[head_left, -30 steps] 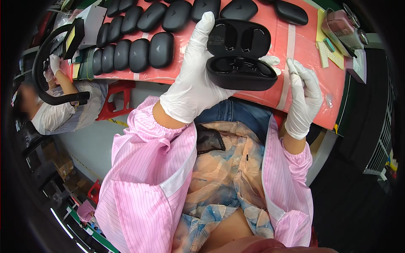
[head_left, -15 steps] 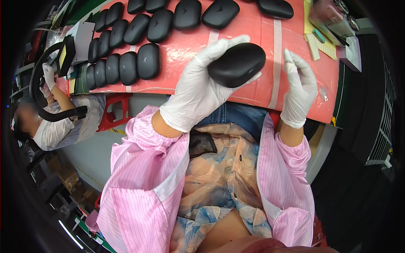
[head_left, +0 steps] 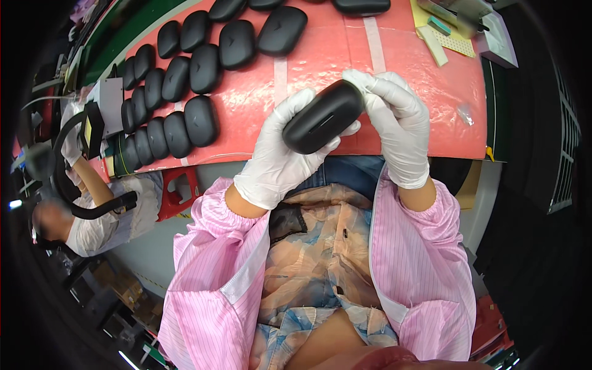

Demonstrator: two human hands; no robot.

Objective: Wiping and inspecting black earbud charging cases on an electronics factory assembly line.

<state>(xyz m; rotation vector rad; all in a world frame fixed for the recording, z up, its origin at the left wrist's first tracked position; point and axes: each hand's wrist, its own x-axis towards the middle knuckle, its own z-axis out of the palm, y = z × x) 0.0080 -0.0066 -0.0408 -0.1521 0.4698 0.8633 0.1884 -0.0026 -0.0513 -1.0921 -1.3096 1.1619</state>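
Note:
My gloved left hand grips a smooth black rounded case just over the near edge of the table. A thin slot shows on the side of the case facing me. My right hand, also in a white glove, has its fingers bent together against the upper right end of the case. Whether those fingertips hold anything small is hidden. Similar black cases lie in rows on the red-covered table, left of my hands and beyond them.
At the back right, a green block and a pale strip lie by a yellow sheet. A clear plastic scrap is near the right edge. A black curved tube stands at left, beside another person and a red stool.
My right hand has come left from beside the case to touch its end. The left hand has lowered slightly and turned the case so its slotted side shows. The view has shifted.

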